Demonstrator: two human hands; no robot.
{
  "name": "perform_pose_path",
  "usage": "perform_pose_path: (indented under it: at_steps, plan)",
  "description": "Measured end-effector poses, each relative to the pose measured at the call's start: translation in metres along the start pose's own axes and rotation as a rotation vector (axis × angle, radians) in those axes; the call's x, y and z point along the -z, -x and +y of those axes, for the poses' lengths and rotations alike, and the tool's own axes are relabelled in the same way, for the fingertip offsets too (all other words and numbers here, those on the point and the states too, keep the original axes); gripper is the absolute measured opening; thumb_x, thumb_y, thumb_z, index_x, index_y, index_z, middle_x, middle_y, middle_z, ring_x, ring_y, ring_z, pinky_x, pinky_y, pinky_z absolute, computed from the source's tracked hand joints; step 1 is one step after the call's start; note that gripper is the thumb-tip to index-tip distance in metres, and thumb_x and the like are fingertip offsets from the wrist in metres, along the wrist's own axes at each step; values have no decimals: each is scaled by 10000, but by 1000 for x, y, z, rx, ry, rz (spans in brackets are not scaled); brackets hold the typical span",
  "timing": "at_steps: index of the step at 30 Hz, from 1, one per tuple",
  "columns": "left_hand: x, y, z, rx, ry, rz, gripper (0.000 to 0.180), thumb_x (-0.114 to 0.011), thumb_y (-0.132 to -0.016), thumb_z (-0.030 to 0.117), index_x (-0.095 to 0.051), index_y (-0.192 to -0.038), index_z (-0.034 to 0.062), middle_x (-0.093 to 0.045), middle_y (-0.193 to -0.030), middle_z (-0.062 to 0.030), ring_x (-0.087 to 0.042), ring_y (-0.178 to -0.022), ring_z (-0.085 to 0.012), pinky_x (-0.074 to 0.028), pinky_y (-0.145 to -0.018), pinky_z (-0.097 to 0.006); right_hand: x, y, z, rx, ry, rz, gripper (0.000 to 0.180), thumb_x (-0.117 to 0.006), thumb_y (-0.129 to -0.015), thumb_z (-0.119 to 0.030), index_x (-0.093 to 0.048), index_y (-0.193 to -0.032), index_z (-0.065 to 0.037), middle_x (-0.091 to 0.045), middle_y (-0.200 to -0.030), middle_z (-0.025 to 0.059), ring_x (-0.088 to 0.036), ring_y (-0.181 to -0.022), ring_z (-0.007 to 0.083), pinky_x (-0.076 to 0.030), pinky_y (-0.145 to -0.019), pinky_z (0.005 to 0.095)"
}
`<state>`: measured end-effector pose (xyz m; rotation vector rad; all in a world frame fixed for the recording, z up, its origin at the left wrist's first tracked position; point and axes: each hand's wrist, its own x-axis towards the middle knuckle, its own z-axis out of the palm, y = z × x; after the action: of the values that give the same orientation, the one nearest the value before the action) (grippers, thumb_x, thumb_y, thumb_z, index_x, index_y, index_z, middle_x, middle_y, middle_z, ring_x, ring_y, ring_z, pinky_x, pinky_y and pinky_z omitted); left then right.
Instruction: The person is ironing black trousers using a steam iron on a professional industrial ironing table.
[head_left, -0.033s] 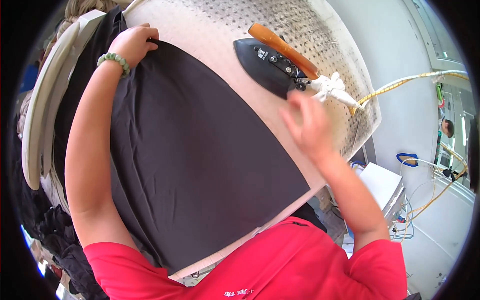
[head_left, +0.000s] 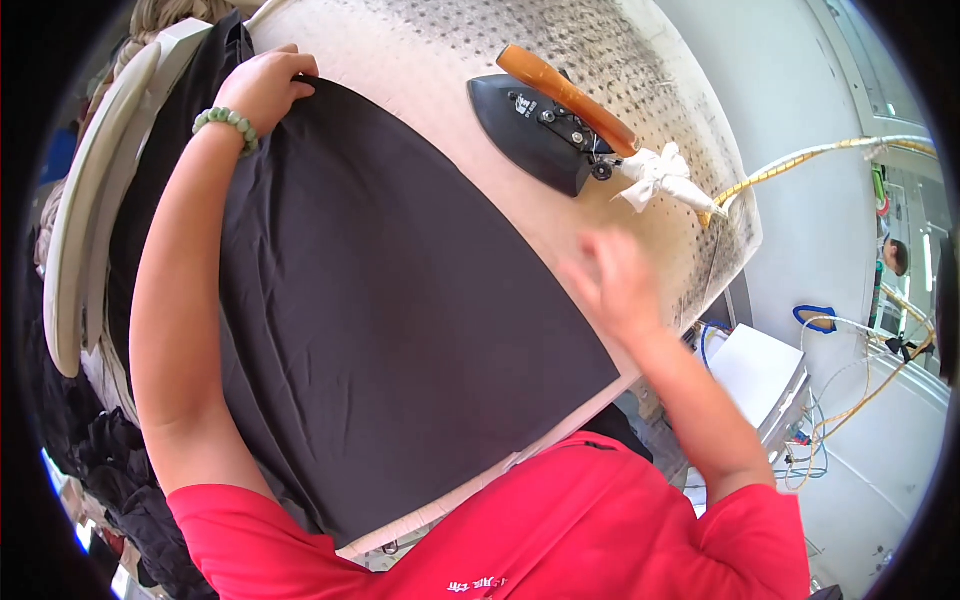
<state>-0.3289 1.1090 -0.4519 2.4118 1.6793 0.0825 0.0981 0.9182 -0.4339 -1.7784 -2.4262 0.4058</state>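
Observation:
A wide piece of black cloth [head_left: 400,300] lies over the board, its curved edge running from far left to the near right corner. At the cloth's far end my left hand [head_left: 268,88], with a green bead bracelet [head_left: 226,118] on the wrist, is closed on the edge. Thin folds run down the cloth beside that forearm. My right hand [head_left: 622,285] hovers near the cloth's right edge, its fingers smeared by motion. Beyond it, apart from the hand, an iron [head_left: 530,125] with a wooden handle [head_left: 565,95] rests on the board.
The padded ironing board [head_left: 450,45] is stained and spotted at the far side. From the iron's white cloth wrapping [head_left: 660,180], a hose [head_left: 790,167] runs right. A narrow pale sleeve board [head_left: 85,220] stands at left, above heaped dark fabric [head_left: 110,460]. A white box-like surface [head_left: 755,370] is at right.
My right hand has moved nearer to me, away from the back of the iron. My left hand and the cloth stay in place.

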Motion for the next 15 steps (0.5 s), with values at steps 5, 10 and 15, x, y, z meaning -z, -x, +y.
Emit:
perform_pose_path:
  at_steps: [5, 10, 15]
  plan:
    - [1, 18, 10, 35, -43, 91, 162, -703, -865, 137, -691, -1016, 83, -643, -1027, -108, -636, -1029, -332, -515, -879, -426, -27, 119, 16, -291, -91, -219, 363, -779, -847, -370, -614, -957, -66, -613, -913, 101, -618, -876, 312, -510, -743, 425]
    - [-9, 13, 42, -132, -200, 162, 290, -703, -866, 148, -686, -1149, 89, -652, -1209, -78, -592, -1179, -288, -430, -1071, -409, -30, 109, 14, -104, -200, -9, 230, -735, -878, -215, -660, -1042, -74, -629, -944, 78, -626, -864, 300, -512, -771, 408]
    - [-33, 5, 97, -237, 82, 183, 135, -682, -906, 165, -718, -1002, 78, -682, -987, -97, -656, -942, -306, -522, -839, -398, -32, 96, 3, 142, -97, 76, 230, -681, -849, -96, -729, -1072, -124, -631, -916, 34, -629, -844, 230, -503, -754, 372]
